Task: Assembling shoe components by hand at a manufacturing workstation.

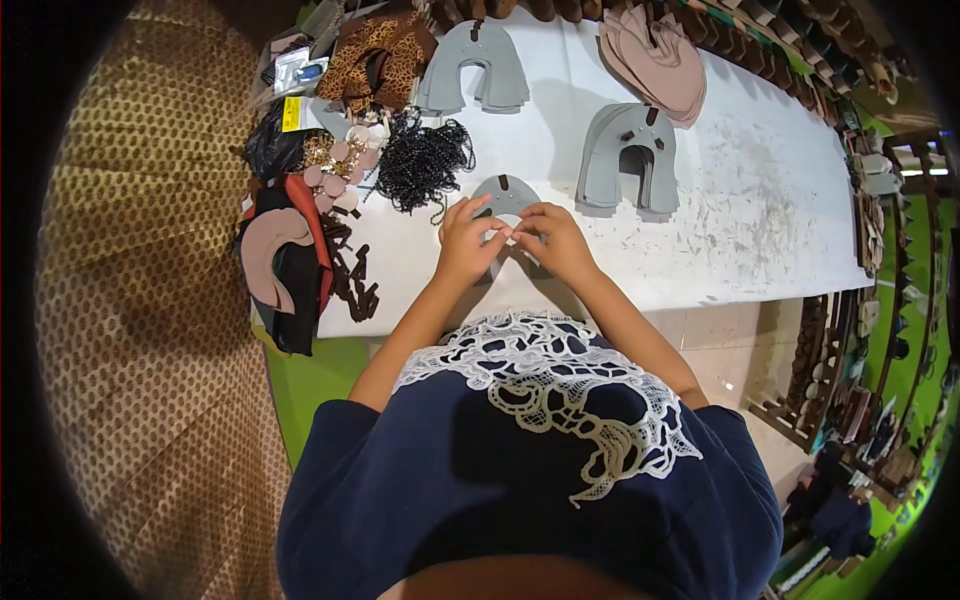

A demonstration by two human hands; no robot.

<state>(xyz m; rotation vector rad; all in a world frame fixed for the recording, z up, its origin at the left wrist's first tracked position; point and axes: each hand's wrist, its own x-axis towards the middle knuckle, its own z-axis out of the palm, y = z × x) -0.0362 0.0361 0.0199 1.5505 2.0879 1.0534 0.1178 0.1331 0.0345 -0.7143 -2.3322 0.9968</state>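
Close to my body, over the white table, my left hand [470,240] and my right hand [552,238] meet with fingertips pinched together. Something small and pale seems to sit between them, too small to make out. Just beyond and partly under my fingers lies a grey arch-shaped piece [515,188] with a dark brown tab at its top and small dots on its face. Its lower part is covered by my hands. A tangled heap of black beaded strands [425,160] rests to the left of it.
Stacks of grey arch pieces [600,150], [478,60] and pink pieces [655,65] stand farther back on the white table [745,190]. At left are leopard-print material [375,60], pink discs [330,180], dark brown strips [352,280] and a pink curved piece [272,260]. Shoe racks [810,360] line the right.
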